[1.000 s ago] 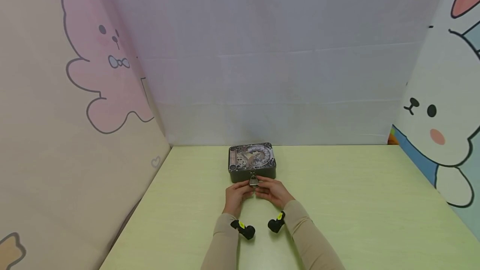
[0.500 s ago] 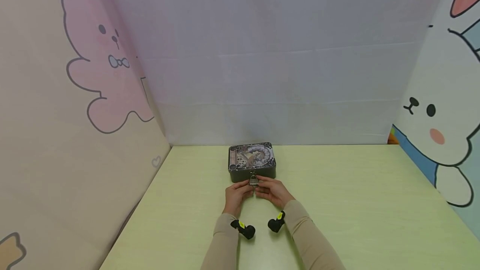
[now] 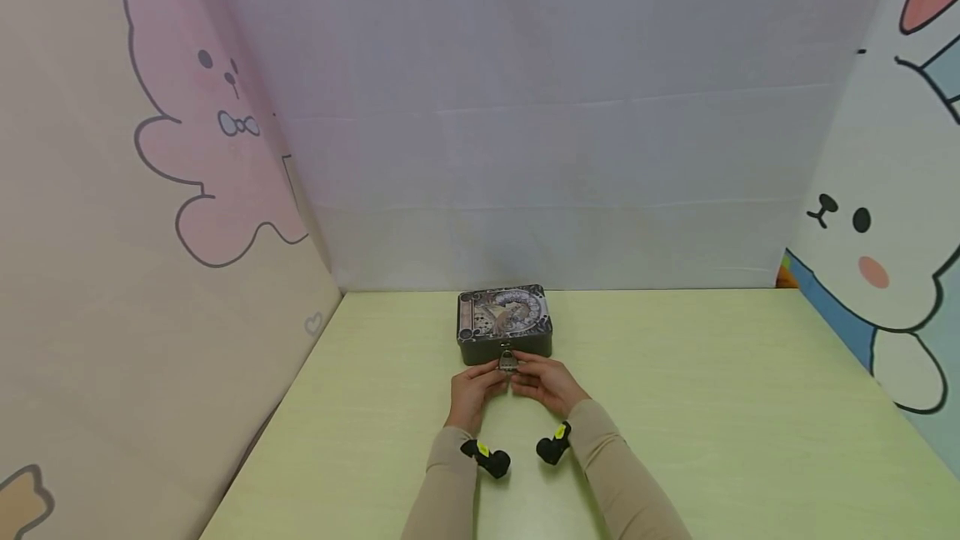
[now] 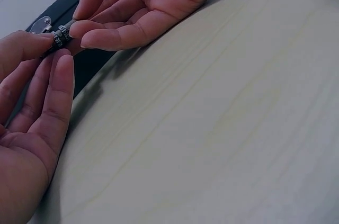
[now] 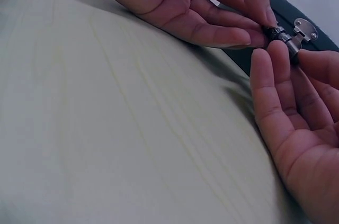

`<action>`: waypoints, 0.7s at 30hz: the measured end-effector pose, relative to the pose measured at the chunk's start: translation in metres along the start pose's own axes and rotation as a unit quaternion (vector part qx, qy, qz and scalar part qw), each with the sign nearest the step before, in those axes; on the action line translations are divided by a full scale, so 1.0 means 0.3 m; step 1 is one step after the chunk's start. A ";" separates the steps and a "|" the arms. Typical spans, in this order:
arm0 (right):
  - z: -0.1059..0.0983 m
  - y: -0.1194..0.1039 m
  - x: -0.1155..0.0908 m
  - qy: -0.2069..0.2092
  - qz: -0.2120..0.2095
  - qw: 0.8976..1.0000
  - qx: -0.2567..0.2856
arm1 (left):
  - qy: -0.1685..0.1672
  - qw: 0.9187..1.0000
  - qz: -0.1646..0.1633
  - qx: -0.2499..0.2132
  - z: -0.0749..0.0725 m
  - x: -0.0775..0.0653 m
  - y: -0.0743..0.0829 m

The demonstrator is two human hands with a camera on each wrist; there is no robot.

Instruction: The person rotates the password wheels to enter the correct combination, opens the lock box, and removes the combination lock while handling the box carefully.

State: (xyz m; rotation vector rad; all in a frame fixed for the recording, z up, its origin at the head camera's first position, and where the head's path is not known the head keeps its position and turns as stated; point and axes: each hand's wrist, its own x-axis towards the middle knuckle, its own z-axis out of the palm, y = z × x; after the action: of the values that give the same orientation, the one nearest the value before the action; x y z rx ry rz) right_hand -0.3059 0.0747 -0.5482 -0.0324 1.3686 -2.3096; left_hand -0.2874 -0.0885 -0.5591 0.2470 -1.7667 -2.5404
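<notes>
A dark tin box (image 3: pixel 498 312) with a printed lid lies on the table, lid down, in the head view. A small combination padlock (image 3: pixel 507 362) hangs from the metal hasp (image 5: pixel 306 29) at its front. From the left, my left hand (image 3: pixel 470 397) pinches the padlock between thumb and fingers. My right hand (image 3: pixel 549 383) pinches its other side. Number dials show on the padlock (image 4: pixel 61 35) in the left wrist view, between the fingertips of both hands. Fingers cover part of the padlock, and the digits are too small to read.
The pale yellow-green table (image 3: pixel 712 407) stretches out on both sides of the box. Behind it hangs a white cloth backdrop (image 3: pixel 562 148). Side panels carry a pink rabbit (image 3: pixel 210 148) on the left and a white rabbit (image 3: pixel 885 190) on the right.
</notes>
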 end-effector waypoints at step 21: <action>-0.006 0.000 0.004 -0.006 0.001 1.000 0.001 | 0.008 1.000 0.003 0.000 0.006 -0.002 0.004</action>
State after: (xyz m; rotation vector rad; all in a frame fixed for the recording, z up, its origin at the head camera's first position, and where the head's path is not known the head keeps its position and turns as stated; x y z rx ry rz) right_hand -0.3075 0.0756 -0.5492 -0.0443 1.3590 -2.3059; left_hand -0.2873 -0.0872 -0.5573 0.2604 -1.7594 -2.5273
